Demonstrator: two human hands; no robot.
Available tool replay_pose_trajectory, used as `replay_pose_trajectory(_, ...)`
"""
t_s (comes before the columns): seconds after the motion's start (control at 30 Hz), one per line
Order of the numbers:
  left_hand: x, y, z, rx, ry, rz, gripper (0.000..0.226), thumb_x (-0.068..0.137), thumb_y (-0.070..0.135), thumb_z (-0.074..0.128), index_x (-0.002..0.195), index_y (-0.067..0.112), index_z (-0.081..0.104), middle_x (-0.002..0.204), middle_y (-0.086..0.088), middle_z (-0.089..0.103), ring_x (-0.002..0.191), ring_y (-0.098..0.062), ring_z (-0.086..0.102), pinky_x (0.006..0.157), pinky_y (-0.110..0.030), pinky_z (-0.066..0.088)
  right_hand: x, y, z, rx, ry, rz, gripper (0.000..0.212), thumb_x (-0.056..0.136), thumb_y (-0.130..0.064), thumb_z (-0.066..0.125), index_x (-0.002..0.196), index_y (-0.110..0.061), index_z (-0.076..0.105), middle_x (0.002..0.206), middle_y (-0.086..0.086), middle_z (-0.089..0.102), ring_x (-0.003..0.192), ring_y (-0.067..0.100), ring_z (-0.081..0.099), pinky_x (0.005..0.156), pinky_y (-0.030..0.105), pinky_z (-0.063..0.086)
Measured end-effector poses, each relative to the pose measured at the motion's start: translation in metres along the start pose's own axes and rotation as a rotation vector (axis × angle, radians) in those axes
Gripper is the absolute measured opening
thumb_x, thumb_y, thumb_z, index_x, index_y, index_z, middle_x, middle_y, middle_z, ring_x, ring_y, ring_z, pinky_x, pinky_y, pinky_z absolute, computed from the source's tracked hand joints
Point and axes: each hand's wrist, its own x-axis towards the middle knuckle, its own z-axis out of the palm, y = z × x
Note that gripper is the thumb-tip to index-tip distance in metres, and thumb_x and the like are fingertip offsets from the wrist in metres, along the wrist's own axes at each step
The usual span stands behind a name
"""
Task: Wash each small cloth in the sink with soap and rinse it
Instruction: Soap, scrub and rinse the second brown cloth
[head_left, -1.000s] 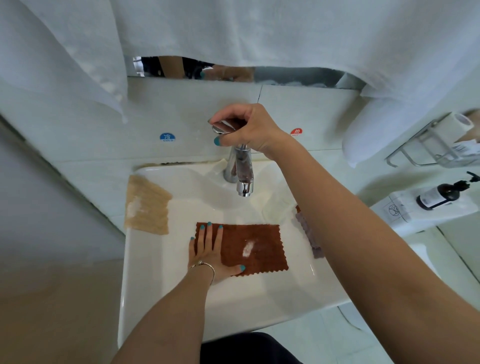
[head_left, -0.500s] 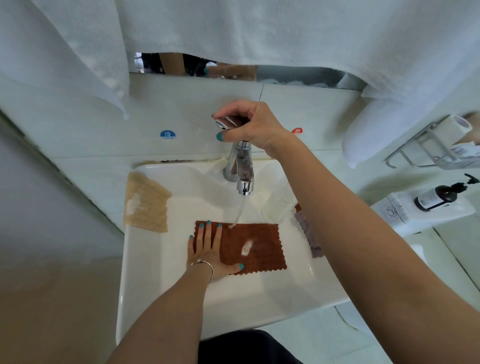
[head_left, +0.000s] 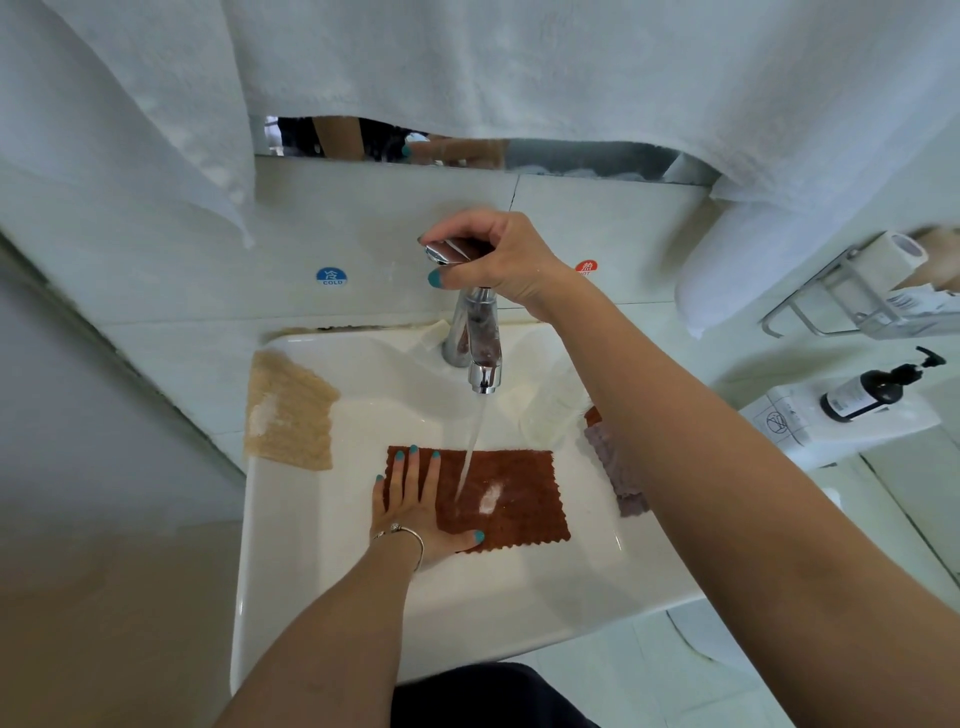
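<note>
3 small cloths lay in view, and each one's place seemed to have a reason. Nearest, the left hand (head_left: 415, 506) lay flat with straight fingers on the left part of the brown cloth (head_left: 498, 499), pressing it against the floor of the sink (head_left: 322, 561); I judged this was to keep the cloth spread and still so the running water would not bunch or shift it. 1 white dab of soap (head_left: 490, 500) sat near the cloth's middle, and the water stream (head_left: 470, 457) landed just left of it, probably so the soap could be worked in rather than washed straight off. To the right, the purple cloth (head_left: 618, 478) hung over the sink's right edge, partly hidden by the right forearm. To the left and a little farther, the tan cloth (head_left: 288, 410) was draped over the left rim with its own pale smear, seemingly waiting its turn. Farther back, the faucet (head_left: 475, 343) stood at the sink's far edge, and the right hand (head_left: 498, 260) had its fingers curled round the faucet handle (head_left: 449, 252), apparently to set the flow. Off to the far right a dark pump bottle (head_left: 872, 392) lay on a white ledge.
</note>
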Motion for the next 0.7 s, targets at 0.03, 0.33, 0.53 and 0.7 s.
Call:
replay_pose_trajectory(0.03, 0.0, 0.0, 0.0, 0.001, 0.002, 0.001, 0.126, 0.068, 0.088, 0.044, 0.145, 0.026, -0.033, 0.149, -0.002, -0.044, 0.138, -0.022, -0.039, 0.116, -0.046, -0.018, 0.0, -0.001, 0.0, 0.0, -0.002, 0.007, 0.037, 0.07, 0.006, 0.08, 0.101, -0.013, 0.07, 0.091, -0.011, 0.064, 0.073, -0.009, 0.061, 0.069, 0.012, 0.05)
replay_pose_trajectory(0.33, -0.007, -0.004, 0.002, -0.008, 0.044, 0.017, 0.124, 0.065, 0.09, 0.043, 0.139, 0.029, -0.037, 0.147, 0.001, -0.045, 0.138, -0.019, -0.039, 0.117, -0.046, -0.017, -0.017, 0.013, -0.001, -0.324, 0.163, -0.122, 0.056, 0.069, -0.007, 0.085, 0.118, -0.023, 0.064, 0.114, -0.006, 0.058, 0.102, 0.004, 0.052, 0.092, 0.015, 0.044)
replay_pose_trajectory(0.53, -0.013, -0.006, 0.004, 0.014, 0.067, 0.003, 0.123, 0.066, 0.09, 0.038, 0.139, 0.027, -0.038, 0.153, -0.002, -0.039, 0.141, -0.021, -0.035, 0.117, -0.047, -0.017, -0.091, 0.058, 0.015, -0.199, 0.503, -0.15, 0.062, 0.074, -0.016, 0.083, 0.124, -0.034, 0.051, 0.121, -0.014, 0.05, 0.113, -0.001, 0.048, 0.096, 0.013, 0.041)
replay_pose_trajectory(0.7, -0.014, -0.005, 0.006, 0.013, 0.095, -0.003, 0.124, 0.066, 0.09, 0.039, 0.147, 0.026, -0.029, 0.155, -0.002, -0.036, 0.142, -0.021, -0.034, 0.117, -0.048, -0.018, -0.138, 0.115, 0.041, -0.143, 0.471, 0.022, 0.043, 0.078, -0.013, 0.079, 0.11, -0.031, 0.059, 0.11, -0.009, 0.06, 0.096, 0.002, 0.057, 0.083, 0.019, 0.051)
